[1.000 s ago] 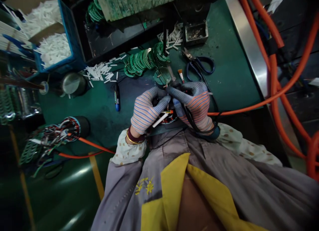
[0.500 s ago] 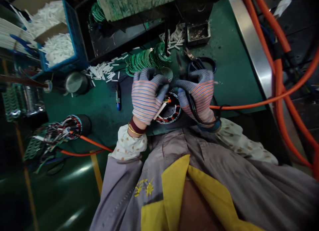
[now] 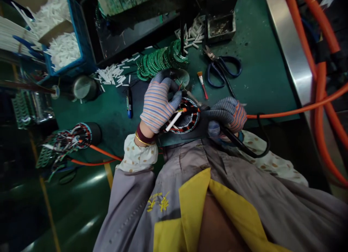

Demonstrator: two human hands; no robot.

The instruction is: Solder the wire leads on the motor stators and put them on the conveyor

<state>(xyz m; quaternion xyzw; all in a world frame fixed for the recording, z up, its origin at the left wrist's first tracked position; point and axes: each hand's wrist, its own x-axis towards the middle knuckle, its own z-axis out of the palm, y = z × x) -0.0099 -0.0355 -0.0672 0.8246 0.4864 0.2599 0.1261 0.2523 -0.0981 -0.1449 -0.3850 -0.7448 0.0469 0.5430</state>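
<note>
My left hand (image 3: 160,103), in a striped knit glove, is closed in a pinch at the far left rim of a wound motor stator (image 3: 196,123). Thin wires (image 3: 180,86) stick up by its fingertips. A white sleeve (image 3: 174,121) and an orange lead lie across the stator. My right hand (image 3: 230,114), gloved alike, is wrapped round the dark handle of a soldering iron (image 3: 193,98). The iron's tip points up and left towards the wires; I cannot tell whether it touches them. Its black cord (image 3: 244,150) loops below my right wrist. A shallow round dish (image 3: 183,77) sits just beyond.
Green ring-shaped boards (image 3: 160,61) stand in a row behind. Scissors (image 3: 219,67), a small brush (image 3: 202,85) and a metal tray (image 3: 221,27) lie to the right, a marker (image 3: 129,102) to the left. Another wired stator (image 3: 88,134) and white sleeves (image 3: 112,75) are further left. An orange hose (image 3: 277,115) crosses at right.
My right hand has drawn back to the right and turned, and the soldering iron now points at the wires. The brush and scissors have come into view. My left hand stays by the stator.
</note>
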